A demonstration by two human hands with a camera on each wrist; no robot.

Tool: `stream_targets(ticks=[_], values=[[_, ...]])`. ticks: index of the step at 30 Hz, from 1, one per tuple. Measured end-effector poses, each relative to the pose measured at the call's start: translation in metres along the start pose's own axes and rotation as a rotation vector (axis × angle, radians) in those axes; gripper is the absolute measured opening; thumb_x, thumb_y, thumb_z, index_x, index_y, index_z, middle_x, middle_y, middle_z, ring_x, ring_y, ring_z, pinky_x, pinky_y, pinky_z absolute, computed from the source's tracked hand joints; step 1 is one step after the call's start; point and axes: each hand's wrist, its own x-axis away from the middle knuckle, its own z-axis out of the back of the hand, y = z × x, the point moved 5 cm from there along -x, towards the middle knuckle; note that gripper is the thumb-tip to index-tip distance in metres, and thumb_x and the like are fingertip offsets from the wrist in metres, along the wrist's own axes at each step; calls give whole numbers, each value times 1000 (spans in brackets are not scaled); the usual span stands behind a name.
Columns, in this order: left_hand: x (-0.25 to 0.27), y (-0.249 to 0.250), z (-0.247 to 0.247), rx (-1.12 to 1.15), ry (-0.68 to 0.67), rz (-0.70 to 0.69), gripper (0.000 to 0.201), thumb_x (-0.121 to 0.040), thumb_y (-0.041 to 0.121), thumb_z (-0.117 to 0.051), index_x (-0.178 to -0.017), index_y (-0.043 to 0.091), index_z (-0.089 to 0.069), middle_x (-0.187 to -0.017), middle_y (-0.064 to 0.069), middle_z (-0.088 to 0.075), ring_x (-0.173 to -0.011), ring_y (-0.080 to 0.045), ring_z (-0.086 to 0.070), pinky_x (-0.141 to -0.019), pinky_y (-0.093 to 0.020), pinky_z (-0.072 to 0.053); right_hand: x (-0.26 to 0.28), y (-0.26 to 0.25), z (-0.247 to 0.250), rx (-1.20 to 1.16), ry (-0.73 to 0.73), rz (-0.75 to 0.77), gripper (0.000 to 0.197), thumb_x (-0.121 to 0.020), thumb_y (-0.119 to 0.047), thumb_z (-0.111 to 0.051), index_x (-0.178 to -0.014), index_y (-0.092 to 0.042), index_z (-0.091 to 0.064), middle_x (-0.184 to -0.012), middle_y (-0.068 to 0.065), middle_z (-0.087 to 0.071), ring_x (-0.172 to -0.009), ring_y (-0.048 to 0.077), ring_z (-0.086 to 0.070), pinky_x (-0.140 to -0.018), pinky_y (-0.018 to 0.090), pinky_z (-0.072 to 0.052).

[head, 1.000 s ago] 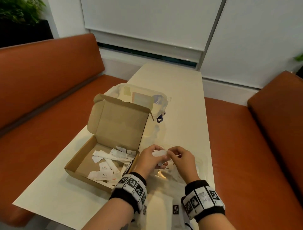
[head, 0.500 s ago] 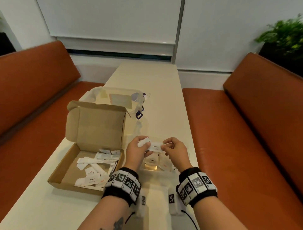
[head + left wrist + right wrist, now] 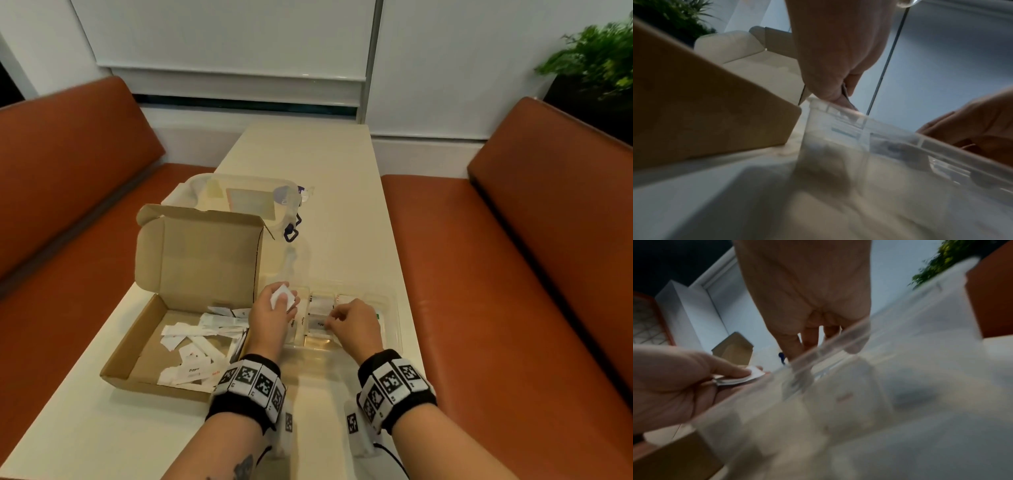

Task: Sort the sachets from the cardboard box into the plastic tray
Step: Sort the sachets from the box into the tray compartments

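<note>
Sachets lie loose in the open box, which sits touching the left side of the clear tray, apparently so each transfer is short; a few sachets already fill its compartments. The left hand pinches a small white stack between thumb and fingers above the tray's left edge, seemingly as a supply. The right hand, fingers curled down, reaches into a middle compartment, probably seating one sachet; whether it pinches anything cannot be told.
</note>
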Motion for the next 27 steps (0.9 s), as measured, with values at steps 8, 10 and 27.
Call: stream_targets(ticks=[8,10,27], values=[[-1,-4,-1,-126,-36,-19,34,-95,6,-43,-89,35,-60,-93,4,-66,-92,-12,-66,-66,-19,-54,-7,-4,-16,358,-1,53,23,-93,-22,-53,-102,-11,-71,-111,7,-56,-112,24,-42,-92,33,-46],[-1,-4,-1,-134,-34,-21,35,-95,6,-44,-88,36,-60,-93,5,-66,-92,-12,-66,-66,-19,-54,-9,-5,-19,411,-13,67,23,-93,-24,-55,-103,-11,-71,-111,7,-57,-112,24,-42,-92,34,-47],[-4,-8,0,-146,-24,1,36,-93,4,-45,-87,35,-62,-93,1,-69,-89,-14,-69,-67,-21,-56,-14,-11,-26,550,-28,168,14,-87,-16,-56,-97,-13,-66,-106,5,-57,-106,25,-44,-85,35,-46]])
